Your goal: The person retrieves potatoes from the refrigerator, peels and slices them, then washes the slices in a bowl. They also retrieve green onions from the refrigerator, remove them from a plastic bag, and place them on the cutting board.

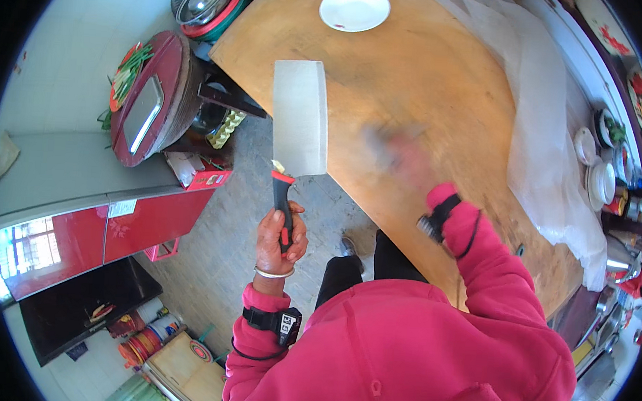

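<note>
My left hand (281,234) is wrapped around the dark grey and red handle of a cleaver (301,116). Its broad blade points away from me, partly over the floor and partly above the edge of the wooden table (449,87). A small pale scrap (278,166) sits where handle and blade meet. Over the tabletop, my right hand (412,156) is strongly blurred. Something greyish shows at its fingers, too smeared to name, and whether the hand grips it is unclear. Beyond both hands lies a white plate (355,8) with a floral pattern.
Translucent plastic sheeting (540,136) runs along the table's right side. At left, a round dark-red lid (153,99) carries a phone-like slab and green onions (132,70). Stacked basins (203,3) stand at the far left corner. A red refrigerator (154,218) is at lower left.
</note>
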`<state>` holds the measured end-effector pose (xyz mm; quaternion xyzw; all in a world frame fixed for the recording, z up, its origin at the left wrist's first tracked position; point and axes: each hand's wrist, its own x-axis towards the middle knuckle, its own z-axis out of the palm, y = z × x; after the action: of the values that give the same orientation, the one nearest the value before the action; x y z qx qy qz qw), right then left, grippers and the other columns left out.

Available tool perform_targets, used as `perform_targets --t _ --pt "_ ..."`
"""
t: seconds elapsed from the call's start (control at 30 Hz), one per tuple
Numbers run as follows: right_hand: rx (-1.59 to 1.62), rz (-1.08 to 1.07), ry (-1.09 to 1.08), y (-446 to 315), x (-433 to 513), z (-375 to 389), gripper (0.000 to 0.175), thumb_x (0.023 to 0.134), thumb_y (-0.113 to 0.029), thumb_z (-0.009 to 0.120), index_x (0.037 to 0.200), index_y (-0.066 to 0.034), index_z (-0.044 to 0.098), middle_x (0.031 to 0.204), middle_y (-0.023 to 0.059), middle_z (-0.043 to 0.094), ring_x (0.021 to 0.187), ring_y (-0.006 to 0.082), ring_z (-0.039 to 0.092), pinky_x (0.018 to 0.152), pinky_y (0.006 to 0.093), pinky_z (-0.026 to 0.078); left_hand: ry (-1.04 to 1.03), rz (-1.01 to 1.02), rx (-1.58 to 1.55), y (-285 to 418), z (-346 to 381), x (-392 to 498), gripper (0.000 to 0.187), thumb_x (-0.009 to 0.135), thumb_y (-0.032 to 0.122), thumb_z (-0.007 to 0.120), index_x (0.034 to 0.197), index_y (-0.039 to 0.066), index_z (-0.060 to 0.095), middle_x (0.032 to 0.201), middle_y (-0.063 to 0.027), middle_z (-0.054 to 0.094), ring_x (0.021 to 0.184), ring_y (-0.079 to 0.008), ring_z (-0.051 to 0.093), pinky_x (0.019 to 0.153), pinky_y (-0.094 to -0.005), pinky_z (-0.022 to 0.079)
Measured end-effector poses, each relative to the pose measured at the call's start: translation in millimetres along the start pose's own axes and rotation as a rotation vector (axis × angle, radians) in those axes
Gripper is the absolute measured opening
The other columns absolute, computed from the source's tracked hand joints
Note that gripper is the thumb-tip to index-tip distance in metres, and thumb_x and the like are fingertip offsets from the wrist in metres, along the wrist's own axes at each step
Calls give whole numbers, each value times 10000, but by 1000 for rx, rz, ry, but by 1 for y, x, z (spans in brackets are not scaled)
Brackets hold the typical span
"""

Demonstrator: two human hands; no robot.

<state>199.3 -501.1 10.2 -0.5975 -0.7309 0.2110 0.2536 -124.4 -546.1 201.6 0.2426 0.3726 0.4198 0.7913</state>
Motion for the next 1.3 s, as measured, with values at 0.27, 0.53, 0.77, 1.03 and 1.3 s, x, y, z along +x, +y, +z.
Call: perform_targets --t 0.27,0.53,0.77,1.03,1.3 --pt "861 223 412 -142 -67 -126 486 671 6 680 1152 -49 640 1133 169 613 1037 325 619 900 403 500 23 63 591 -19 35 -18 232 1010 224 497 1078 12 563 652 -19 500 397 -53 375 365 -205 282" --pt "389 78 181 -221 -192 -78 426 691 -156 727 1103 -82 645 1056 160 623 990 378 607 810 441 506 -144 -58 446 -81 43 -68 221 1004 229 516 1037 22 587 639 -12 506 386 -48 374 345 -212 261" --pt "501 578 70 -216 -381 -99 336 686 -184 712 992 -50 671 979 155 650 888 327 647 760 401 514 -207 -125 470 -123 47 -113 251 1005 257 509 1091 28 565 666 -18 508 389 -53 381 342 -210 270" --pt "640 664 254 -239 -520 -142 382 686 -103 669 1060 -36 636 991 141 621 870 300 640 740 384 519 -537 -267 527 -228 113 -159 230 1023 256 477 1063 37 535 662 -43 517 381 -86 425 332 -221 323" --pt "606 807 641 -206 -792 -137 415 673 -105 652 1078 -18 621 989 137 613 932 317 617 810 380 497 -577 -369 615 -394 220 -228 145 1013 203 508 1012 59 526 659 -49 515 397 -104 457 334 -229 359"
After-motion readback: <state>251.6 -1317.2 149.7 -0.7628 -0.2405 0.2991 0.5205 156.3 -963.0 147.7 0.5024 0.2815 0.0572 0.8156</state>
